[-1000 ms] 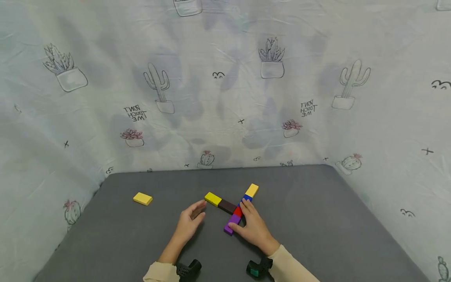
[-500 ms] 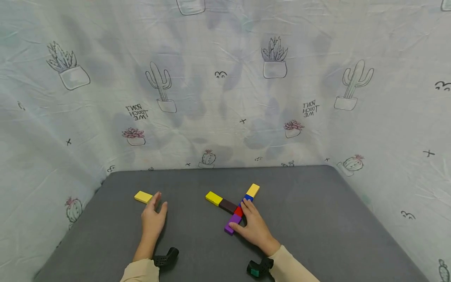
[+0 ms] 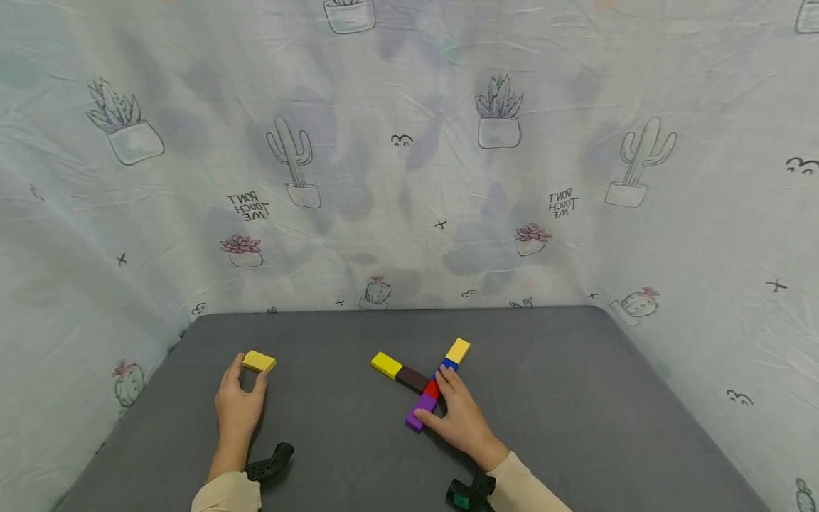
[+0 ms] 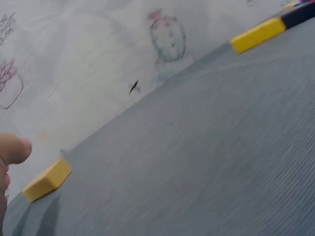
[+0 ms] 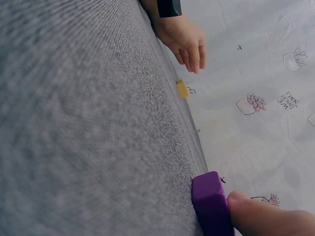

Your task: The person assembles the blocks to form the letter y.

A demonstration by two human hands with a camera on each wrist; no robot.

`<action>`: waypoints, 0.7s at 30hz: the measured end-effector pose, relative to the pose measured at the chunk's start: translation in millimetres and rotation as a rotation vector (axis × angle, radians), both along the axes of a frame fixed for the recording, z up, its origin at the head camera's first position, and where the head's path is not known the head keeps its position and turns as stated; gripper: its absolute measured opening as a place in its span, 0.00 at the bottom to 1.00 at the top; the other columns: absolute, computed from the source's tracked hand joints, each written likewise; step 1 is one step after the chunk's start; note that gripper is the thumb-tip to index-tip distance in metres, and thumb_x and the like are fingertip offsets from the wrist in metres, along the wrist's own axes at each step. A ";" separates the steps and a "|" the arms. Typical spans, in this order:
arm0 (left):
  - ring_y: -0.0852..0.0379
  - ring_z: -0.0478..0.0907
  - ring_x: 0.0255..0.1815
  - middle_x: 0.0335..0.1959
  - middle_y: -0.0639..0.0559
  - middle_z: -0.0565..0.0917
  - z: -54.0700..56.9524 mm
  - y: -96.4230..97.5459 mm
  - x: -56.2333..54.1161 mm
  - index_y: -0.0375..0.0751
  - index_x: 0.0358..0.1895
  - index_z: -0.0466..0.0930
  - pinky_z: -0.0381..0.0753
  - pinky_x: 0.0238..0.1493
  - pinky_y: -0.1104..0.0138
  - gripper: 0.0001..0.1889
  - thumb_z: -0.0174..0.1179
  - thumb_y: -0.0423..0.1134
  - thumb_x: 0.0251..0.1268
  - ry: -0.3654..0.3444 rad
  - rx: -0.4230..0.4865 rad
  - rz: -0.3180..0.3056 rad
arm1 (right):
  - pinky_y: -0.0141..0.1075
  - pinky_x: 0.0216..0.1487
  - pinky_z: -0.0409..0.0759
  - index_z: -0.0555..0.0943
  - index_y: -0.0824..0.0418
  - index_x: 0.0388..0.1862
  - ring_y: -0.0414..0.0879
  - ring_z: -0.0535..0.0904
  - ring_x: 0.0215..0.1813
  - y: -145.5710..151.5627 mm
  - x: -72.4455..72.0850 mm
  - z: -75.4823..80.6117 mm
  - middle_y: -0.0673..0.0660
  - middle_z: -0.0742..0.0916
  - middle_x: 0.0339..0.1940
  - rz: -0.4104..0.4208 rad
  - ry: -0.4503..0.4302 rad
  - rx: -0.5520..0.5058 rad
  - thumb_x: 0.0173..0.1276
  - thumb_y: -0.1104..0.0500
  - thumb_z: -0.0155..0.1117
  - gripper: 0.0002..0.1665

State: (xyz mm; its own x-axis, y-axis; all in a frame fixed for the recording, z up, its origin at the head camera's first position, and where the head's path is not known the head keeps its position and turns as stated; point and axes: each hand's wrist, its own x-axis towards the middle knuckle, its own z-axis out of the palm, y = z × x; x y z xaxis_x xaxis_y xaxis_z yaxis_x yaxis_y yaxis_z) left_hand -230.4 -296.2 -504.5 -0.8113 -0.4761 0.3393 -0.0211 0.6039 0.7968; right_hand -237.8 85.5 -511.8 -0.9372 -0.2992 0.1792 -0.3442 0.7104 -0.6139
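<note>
At the table's left, my left hand [image 3: 238,409] reaches over a loose pale yellow block [image 3: 259,361], thumb and fingers spread to its near side and left end. In the right wrist view that hand [image 5: 184,42] hangs a little above the block [image 5: 182,88]. My right hand [image 3: 463,423] rests on a slanting row of blocks: its thumb touches the purple block [image 3: 421,412] and its fingertips lie on the blue block [image 3: 451,363]. Between these sits a red block [image 3: 432,389]; another pale yellow block [image 3: 458,350] forms the far end.
A dark brown block [image 3: 412,378] and a bright yellow block [image 3: 387,365] branch off leftward from the row. Grey cloth covers the table [image 3: 333,434]. Behind it hangs a pale curtain [image 3: 358,178] with cactus drawings. Each wrist wears a black camera mount [image 3: 271,462].
My left hand has moved left from beside the bright yellow block to the loose pale yellow block. The right hand and the row of blocks have stayed in place.
</note>
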 end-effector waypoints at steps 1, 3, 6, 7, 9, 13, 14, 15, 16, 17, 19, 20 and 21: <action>0.30 0.58 0.68 0.68 0.29 0.63 -0.3 -4.4 0.2 0.32 0.72 0.55 0.56 0.65 0.38 0.33 0.57 0.37 0.67 -0.024 -0.003 -0.004 | 0.55 0.70 0.61 0.65 0.68 0.69 0.59 0.55 0.76 -0.2 -0.1 -0.4 0.62 0.64 0.74 0.000 -0.001 0.002 0.58 0.33 0.63 0.52; 0.31 0.56 0.69 0.69 0.30 0.62 -1.1 -12.7 0.6 0.32 0.72 0.54 0.56 0.66 0.39 0.35 0.57 0.40 0.67 -0.077 -0.007 -0.012 | 0.55 0.70 0.61 0.65 0.68 0.69 0.59 0.55 0.76 -0.3 -0.2 -1.1 0.62 0.64 0.74 0.003 -0.003 0.005 0.58 0.33 0.63 0.53; 0.31 0.55 0.70 0.69 0.29 0.60 -3.0 -21.9 0.5 0.31 0.73 0.52 0.55 0.66 0.39 0.37 0.58 0.44 0.67 -0.151 -0.021 -0.034 | 0.55 0.70 0.61 0.65 0.68 0.70 0.59 0.54 0.76 0.2 -0.6 -1.5 0.63 0.64 0.74 0.012 -0.006 0.012 0.58 0.32 0.62 0.53; 0.30 0.55 0.69 0.69 0.28 0.60 -3.3 -23.8 -0.2 0.31 0.73 0.51 0.55 0.66 0.39 0.38 0.58 0.45 0.67 -0.172 -0.028 -0.044 | 0.56 0.70 0.61 0.64 0.68 0.70 0.59 0.54 0.76 0.4 -1.0 -1.6 0.63 0.64 0.74 0.016 -0.007 0.012 0.58 0.32 0.62 0.53; 0.30 0.55 0.69 0.69 0.27 0.58 -3.0 -26.7 -2.5 0.30 0.73 0.50 0.55 0.66 0.38 0.40 0.58 0.48 0.67 -0.204 -0.040 -0.065 | 0.56 0.70 0.61 0.64 0.68 0.70 0.59 0.54 0.76 0.9 -2.1 -1.3 0.63 0.64 0.74 0.020 -0.005 0.010 0.58 0.32 0.62 0.53; 0.29 0.54 0.69 0.69 0.25 0.57 -0.8 -29.8 -10.6 0.29 0.73 0.48 0.54 0.66 0.38 0.43 0.58 0.51 0.66 -0.242 -0.071 -0.094 | 0.55 0.70 0.61 0.64 0.68 0.70 0.59 0.54 0.76 1.9 -4.1 -0.3 0.62 0.64 0.74 0.018 0.002 0.006 0.58 0.33 0.62 0.53; 0.29 0.54 0.69 0.69 0.25 0.57 -0.6 -30.9 -12.5 0.28 0.73 0.49 0.54 0.67 0.38 0.43 0.58 0.51 0.65 -0.246 -0.079 -0.099 | 0.55 0.70 0.61 0.64 0.68 0.70 0.59 0.54 0.76 2.0 -4.3 -0.1 0.62 0.64 0.74 0.016 0.004 0.008 0.58 0.32 0.62 0.53; 0.28 0.54 0.69 0.69 0.24 0.57 -0.3 -31.9 -14.5 0.28 0.73 0.48 0.54 0.67 0.38 0.43 0.58 0.51 0.65 -0.253 -0.085 -0.106 | 0.55 0.70 0.61 0.64 0.68 0.70 0.59 0.54 0.76 2.2 -4.4 -0.1 0.62 0.64 0.74 0.014 0.004 0.008 0.58 0.32 0.62 0.53; 0.28 0.53 0.69 0.69 0.24 0.57 -0.6 -33.3 -16.2 0.28 0.73 0.48 0.53 0.67 0.38 0.43 0.58 0.51 0.65 -0.258 -0.092 -0.111 | 0.55 0.70 0.61 0.64 0.68 0.70 0.59 0.54 0.76 2.3 -4.4 -0.4 0.62 0.64 0.74 0.013 0.003 0.010 0.58 0.32 0.62 0.53; 0.28 0.53 0.69 0.69 0.24 0.57 -1.0 -34.8 -17.8 0.28 0.73 0.48 0.53 0.67 0.38 0.43 0.59 0.50 0.65 -0.264 -0.098 -0.118 | 0.56 0.70 0.61 0.64 0.68 0.70 0.59 0.54 0.76 2.4 -4.2 -0.6 0.62 0.64 0.74 0.013 0.001 0.012 0.58 0.32 0.62 0.53; 0.27 0.53 0.68 0.68 0.23 0.56 -1.9 -37.9 -21.0 0.26 0.72 0.48 0.53 0.66 0.37 0.44 0.59 0.50 0.65 -0.274 -0.123 -0.131 | 0.56 0.70 0.61 0.63 0.68 0.70 0.59 0.54 0.76 2.3 -3.8 -1.0 0.62 0.63 0.74 0.015 -0.005 0.014 0.58 0.32 0.62 0.54; 0.26 0.53 0.68 0.68 0.22 0.56 -2.3 -39.6 -22.5 0.26 0.72 0.47 0.54 0.66 0.37 0.44 0.59 0.50 0.64 -0.281 -0.136 -0.138 | 0.56 0.70 0.61 0.63 0.68 0.70 0.59 0.54 0.76 2.2 -3.8 -1.3 0.62 0.63 0.74 0.017 -0.007 0.016 0.58 0.31 0.61 0.54; 0.26 0.53 0.68 0.68 0.22 0.55 -2.8 -41.0 -23.9 0.25 0.72 0.47 0.54 0.65 0.36 0.45 0.59 0.50 0.64 -0.288 -0.148 -0.144 | 0.56 0.70 0.61 0.63 0.68 0.71 0.59 0.54 0.76 2.0 -3.8 -1.7 0.62 0.63 0.74 0.019 -0.008 0.019 0.58 0.31 0.61 0.54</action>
